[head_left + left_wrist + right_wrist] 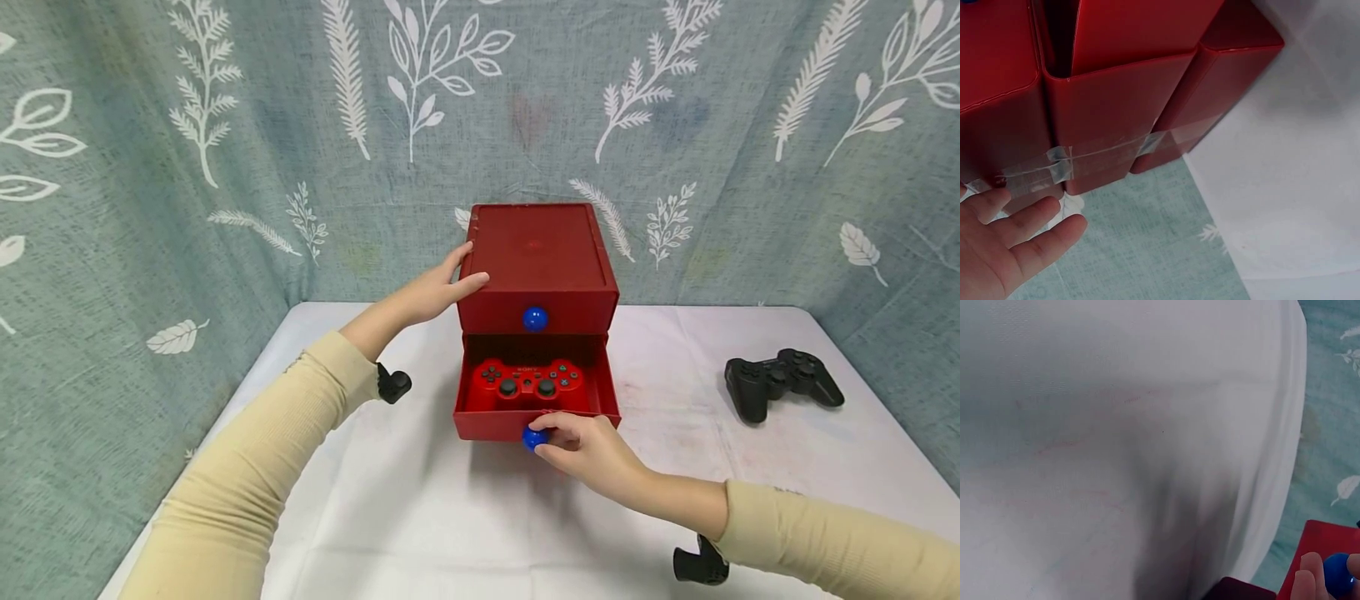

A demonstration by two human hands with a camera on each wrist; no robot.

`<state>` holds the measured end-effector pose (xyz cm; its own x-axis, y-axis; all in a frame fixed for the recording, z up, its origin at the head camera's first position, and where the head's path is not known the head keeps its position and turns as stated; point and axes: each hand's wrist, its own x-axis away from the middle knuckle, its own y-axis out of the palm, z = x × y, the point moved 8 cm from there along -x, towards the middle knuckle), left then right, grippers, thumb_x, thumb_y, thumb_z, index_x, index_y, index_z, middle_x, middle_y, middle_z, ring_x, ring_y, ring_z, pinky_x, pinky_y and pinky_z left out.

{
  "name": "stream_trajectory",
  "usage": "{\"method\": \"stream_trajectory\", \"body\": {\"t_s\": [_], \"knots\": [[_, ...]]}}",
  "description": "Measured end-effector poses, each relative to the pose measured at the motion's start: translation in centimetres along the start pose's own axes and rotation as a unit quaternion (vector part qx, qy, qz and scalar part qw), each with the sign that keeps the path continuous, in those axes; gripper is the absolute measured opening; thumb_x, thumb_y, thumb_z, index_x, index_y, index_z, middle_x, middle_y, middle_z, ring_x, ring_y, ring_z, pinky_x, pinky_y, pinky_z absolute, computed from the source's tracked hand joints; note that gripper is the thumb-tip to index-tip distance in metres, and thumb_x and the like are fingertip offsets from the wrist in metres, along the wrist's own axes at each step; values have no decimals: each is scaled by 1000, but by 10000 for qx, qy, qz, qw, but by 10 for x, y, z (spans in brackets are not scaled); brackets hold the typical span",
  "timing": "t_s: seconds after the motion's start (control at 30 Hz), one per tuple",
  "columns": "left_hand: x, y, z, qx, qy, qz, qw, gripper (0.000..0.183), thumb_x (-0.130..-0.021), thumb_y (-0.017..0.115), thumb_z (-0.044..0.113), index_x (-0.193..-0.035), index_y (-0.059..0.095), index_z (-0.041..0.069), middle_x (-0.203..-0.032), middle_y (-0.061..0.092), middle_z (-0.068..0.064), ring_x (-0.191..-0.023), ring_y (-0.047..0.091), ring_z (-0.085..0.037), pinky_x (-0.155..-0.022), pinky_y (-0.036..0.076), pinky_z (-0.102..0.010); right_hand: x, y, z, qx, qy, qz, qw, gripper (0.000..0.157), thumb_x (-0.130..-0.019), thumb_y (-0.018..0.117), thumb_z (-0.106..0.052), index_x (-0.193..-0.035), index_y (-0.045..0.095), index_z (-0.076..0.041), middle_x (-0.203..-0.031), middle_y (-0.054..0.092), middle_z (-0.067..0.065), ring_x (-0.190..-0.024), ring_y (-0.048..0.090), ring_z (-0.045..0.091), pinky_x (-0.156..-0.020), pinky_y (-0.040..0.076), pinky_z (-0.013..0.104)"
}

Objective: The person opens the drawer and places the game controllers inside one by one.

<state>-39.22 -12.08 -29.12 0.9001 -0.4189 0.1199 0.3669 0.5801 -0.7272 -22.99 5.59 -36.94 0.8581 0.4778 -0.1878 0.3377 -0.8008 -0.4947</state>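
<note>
A dark red drawer unit (pixel 536 250) stands on the table, its upper drawer closed behind a blue round knob (pixel 535 319). The lower drawer (pixel 487 427) is pulled out, and inside it lies a red game controller (pixel 527 381). Thumb and fingers of my right hand (pixel 600 454) pinch the lower blue knob (pixel 534 438); the right wrist view shows this knob (pixel 1339 575) at its corner. My left hand (pixel 438 290) rests at the unit's top left edge, fingers spread. In the left wrist view, clear tape (pixel 1060 165) runs across the unit's side, near the left fingers (pixel 1054 240).
A black game controller (pixel 780 379) lies on the right part of the white-covered table (pixel 390 508). Behind the unit hangs a grey-green curtain (pixel 525 150) with white leaf prints. Black wrist cameras (pixel 393 384) show beside both cuffs.
</note>
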Motion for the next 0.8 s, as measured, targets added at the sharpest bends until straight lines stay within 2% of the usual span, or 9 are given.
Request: {"method": "stream_trajectory", "body": {"t_s": [0.17,0.47,0.8], "knots": [[-1,0,1,66,-32,-69,9999,77,-93,40,51,-148,-6,23,-154,4,-8,-139,12,-31,-106,21,-56,-4,-2,3,-104,87,-20,9999,22,-83,67,-14,-105,66,-7,-81,69,3,-61,61,6,-56,52,22],[1,1,2,-3,11,20,10000,82,-88,39,63,-148,-4,28,-154,8,-4,-139,15,-28,-106,22,-54,-12,-7,5,-209,214,-10,9996,24,-83,68,-14,-106,66,-7,-76,68,3,-54,60,18,-54,51,24],[0,0,1,0,51,64,10000,81,-88,39,62,-148,-3,27,-154,9,-5,-139,15,-28,-107,22,-53,-17,-8,8,-176,379,-12,9991,25,-82,68,-13,-105,67,-6,-74,68,4,-54,60,15,-54,52,25]]}}
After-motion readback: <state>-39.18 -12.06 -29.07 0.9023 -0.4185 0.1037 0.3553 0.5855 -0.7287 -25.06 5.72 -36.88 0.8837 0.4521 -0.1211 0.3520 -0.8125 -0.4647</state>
